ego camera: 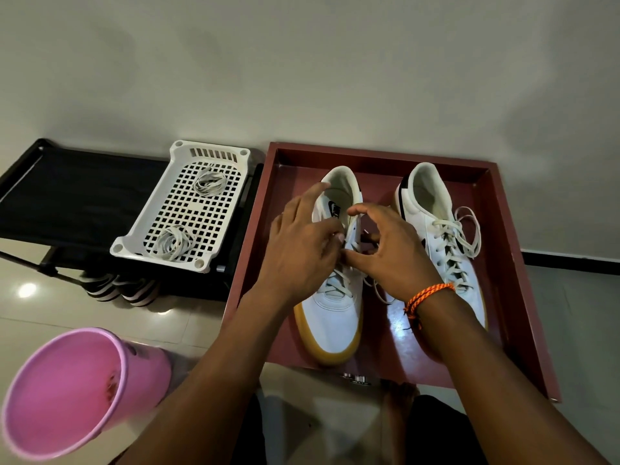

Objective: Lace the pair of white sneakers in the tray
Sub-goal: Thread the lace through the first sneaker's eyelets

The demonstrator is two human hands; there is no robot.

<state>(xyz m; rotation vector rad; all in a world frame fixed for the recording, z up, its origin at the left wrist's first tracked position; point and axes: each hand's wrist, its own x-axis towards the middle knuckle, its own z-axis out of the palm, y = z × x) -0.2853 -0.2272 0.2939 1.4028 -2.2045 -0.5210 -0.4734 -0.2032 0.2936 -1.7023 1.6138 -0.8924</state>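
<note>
Two white sneakers with tan soles lie in a dark red tray (496,229). The right sneaker (436,213) is laced, its lace ends loose over its side. Over the upper eyelets of the left sneaker (332,317) both hands work. My left hand (302,243) pinches the white lace (339,283) near the tongue, index finger stretched toward the heel collar. My right hand (385,250), an orange cord at its wrist, pinches the lace from the other side. The hands hide the upper eyelets.
A white perforated basket (161,236) holding two coiled laces sits on a black rack (67,196) to the left of the tray. A pink plastic bucket (67,391) lies tipped at the lower left. Striped shoes (117,290) stand under the rack. The wall is right behind the tray.
</note>
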